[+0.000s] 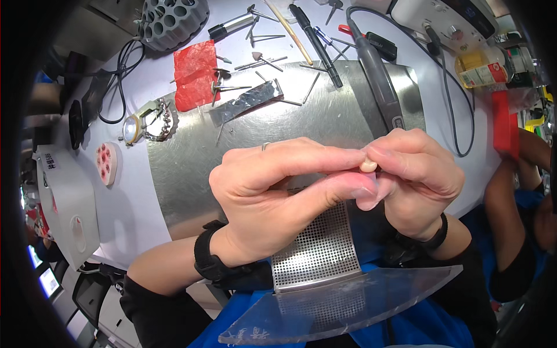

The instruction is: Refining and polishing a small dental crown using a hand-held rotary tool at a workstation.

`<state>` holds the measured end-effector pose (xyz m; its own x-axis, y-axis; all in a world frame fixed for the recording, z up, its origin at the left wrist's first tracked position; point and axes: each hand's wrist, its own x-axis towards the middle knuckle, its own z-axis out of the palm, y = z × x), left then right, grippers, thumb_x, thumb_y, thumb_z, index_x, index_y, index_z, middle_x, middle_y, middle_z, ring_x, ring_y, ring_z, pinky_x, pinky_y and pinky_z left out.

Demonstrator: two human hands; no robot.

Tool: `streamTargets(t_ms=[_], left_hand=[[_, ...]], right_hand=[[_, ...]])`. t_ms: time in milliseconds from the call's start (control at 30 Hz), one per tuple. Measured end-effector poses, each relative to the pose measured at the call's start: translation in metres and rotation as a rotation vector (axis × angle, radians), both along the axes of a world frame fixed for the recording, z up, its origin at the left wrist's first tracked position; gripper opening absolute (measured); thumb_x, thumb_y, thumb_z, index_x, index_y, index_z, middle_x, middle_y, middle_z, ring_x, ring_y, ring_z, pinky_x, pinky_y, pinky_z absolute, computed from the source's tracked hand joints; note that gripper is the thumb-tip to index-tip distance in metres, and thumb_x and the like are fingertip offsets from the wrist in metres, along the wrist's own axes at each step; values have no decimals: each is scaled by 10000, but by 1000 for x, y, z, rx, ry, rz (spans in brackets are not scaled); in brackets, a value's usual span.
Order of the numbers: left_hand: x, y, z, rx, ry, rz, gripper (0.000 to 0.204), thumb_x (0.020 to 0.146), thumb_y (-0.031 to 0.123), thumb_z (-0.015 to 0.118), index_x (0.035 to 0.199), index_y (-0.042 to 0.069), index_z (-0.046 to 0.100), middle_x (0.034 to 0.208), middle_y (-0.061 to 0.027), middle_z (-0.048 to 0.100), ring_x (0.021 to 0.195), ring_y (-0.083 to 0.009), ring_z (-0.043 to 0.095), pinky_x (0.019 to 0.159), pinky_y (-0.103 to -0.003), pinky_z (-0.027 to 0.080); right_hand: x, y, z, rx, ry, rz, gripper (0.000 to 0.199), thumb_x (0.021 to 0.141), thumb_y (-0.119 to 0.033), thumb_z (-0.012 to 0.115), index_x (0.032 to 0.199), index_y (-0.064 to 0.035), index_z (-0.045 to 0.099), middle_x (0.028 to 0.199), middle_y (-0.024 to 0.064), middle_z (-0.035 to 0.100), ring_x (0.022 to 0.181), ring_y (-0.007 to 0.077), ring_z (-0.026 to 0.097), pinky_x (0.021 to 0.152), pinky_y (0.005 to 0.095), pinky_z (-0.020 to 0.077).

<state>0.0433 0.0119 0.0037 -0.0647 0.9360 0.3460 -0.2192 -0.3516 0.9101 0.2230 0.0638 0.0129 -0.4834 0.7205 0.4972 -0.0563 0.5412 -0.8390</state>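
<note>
A small ivory-coloured tooth crown (368, 166) is pinched between the fingertips of both hands, above the metal sheet. My left hand (272, 191) reaches in from the left, with index finger and thumb stretched toward the crown and closed at its side. On the other side, my right hand (422, 177) is bent round with its fingertips pressed against the crown. The fingers cover part of it. Below the hands are a perforated metal plate (316, 255) and a curved clear shield (342, 313). A dark rotary handpiece (377, 75) lies just beyond my right hand.
A shiny metal sheet (194, 156) covers the middle of the table. Beyond the hands lie red paper (194, 75), a black marker (316, 46) and several burs. A wristwatch (133, 129), dental model (106, 164) and white box (67, 203) stand left. Another person's arm (502, 203) is at right.
</note>
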Motion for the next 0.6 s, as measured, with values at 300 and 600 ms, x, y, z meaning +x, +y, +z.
streamTargets(t_ms=[300,600], left_hand=[[-1,4,-8,88,-10,-46,235,815,-50,737,1043,-77,685,855,-207,716,747,-210,707,666,-286,569],[-2,2,-2,-59,-4,-32,174,840,-72,707,1012,-88,688,884,-186,722,811,-194,709,707,-278,576]], right_hand=[[4,1,-6,-43,44,43,405,766,-213,837,1061,12,673,941,95,639,755,125,601,629,228,453],[2,2,-1,-167,67,62,324,754,102,760,1066,54,692,1003,148,644,872,182,690,717,251,589]])
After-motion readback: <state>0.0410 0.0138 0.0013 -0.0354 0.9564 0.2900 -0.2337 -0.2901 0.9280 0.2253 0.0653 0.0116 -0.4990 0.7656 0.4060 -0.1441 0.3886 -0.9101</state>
